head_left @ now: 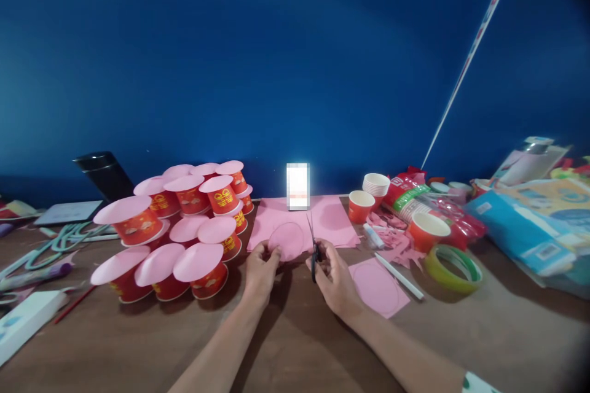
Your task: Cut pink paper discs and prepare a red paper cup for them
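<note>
At the left, a white box (31,322) lies near, with a red stick (74,306) beside it and a looped green cord (59,244) farther back. Next come many red paper cups (209,282), each with a pink paper disc (198,260) on top. They look upside down, perhaps so the flat bottoms can hold the discs. Some stand on the discs of others, which seems to save room.

In the middle, the left hand (260,272) pinches a pink paper piece (286,239) by its near left edge. A round line is drawn on it. This grip likely keeps the line in plain sight. It is held over the near part of some pink sheets (329,216). The right hand (336,277) grips black scissors (316,253) by the handles, with the tips facing far, just right of the piece.

On the right, a pink square (378,285) with a drawn ring lies near that hand, a white pen (400,277) along its edge. Farther right are paper scraps (400,247) and a tape roll (433,267), lying on its side, maybe so it cannot roll off.
</note>
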A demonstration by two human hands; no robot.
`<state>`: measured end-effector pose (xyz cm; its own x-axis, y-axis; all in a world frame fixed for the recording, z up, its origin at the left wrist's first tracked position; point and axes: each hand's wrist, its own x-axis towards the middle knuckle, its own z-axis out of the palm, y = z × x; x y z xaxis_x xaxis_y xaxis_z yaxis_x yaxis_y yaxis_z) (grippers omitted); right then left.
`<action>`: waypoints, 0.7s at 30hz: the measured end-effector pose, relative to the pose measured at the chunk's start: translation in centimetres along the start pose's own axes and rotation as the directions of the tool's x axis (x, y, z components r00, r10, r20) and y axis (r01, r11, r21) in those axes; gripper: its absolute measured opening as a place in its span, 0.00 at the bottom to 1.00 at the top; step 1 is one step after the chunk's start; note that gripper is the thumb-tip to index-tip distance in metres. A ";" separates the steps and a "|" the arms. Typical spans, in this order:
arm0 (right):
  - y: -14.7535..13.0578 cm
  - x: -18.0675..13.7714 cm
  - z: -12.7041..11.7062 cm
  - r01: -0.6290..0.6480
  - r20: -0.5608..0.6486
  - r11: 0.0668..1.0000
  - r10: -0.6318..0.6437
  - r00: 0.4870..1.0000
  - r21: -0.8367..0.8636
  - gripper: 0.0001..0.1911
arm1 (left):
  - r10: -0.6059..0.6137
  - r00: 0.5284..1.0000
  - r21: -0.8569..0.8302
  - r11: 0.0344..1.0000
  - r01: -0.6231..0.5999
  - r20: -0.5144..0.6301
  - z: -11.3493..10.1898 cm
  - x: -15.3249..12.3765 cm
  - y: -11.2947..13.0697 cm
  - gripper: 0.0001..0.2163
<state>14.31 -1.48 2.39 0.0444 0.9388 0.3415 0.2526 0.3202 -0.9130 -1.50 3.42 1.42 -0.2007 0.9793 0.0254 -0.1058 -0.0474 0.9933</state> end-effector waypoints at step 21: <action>0.1 0.2 0.1 -0.025 -0.009 0.998 0.025 1.000 0.052 0.16 | -0.143 0.989 -0.202 0.968 0.149 0.047 0.8 -0.5 0.9 0.17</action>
<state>14.22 -1.29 2.32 0.0594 0.9454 0.3206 0.2010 0.3032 -0.9315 -0.75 3.03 2.37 -0.1373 0.9843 -0.1113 -0.3290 0.0606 0.9424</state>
